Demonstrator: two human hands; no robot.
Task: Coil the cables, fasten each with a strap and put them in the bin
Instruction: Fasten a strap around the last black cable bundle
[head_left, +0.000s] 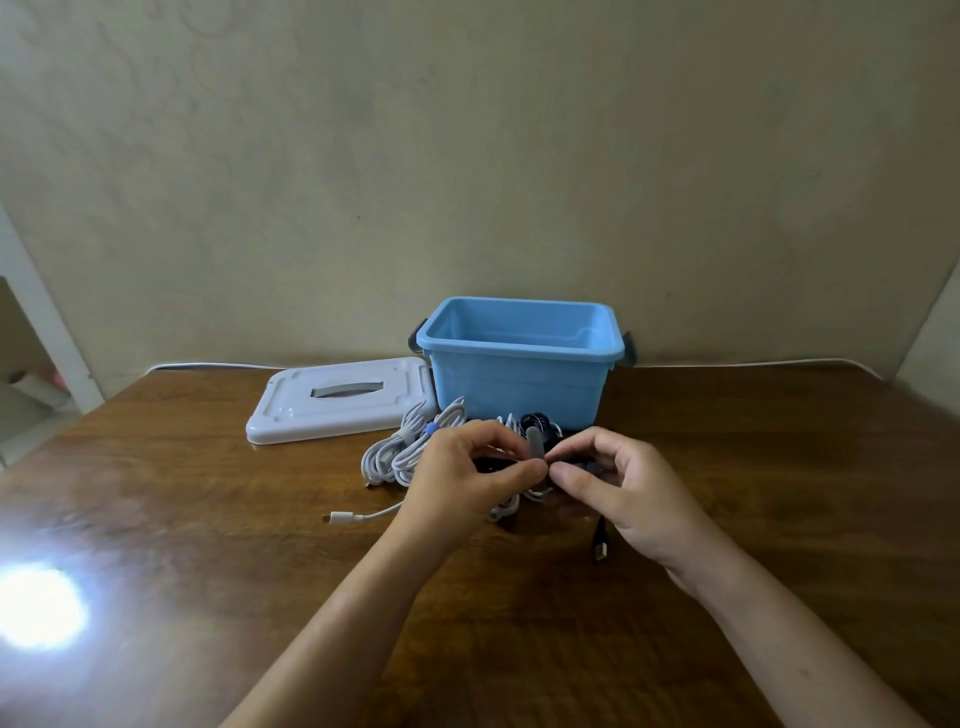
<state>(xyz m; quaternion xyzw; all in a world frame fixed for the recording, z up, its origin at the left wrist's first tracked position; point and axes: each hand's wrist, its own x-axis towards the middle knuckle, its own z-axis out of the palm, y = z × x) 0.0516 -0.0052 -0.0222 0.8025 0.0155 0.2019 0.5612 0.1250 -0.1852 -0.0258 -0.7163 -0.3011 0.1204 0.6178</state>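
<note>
both hands meet in the middle of the wooden table (182, 519), the left hand (462, 478) and the right hand (618, 488) each pinching with thumb and curled fingertips at a grey strap (534, 442) that stands up between them. under and just beyond the hands lies a heap of white cables (400, 452), one bundle with a blue tie, mixed with a black cable (600, 540) whose plug trails toward the near side. the open blue bin (519, 358) stands just behind the heap against the wall, its white lid (337, 400) flat on the table at its left.
</note>
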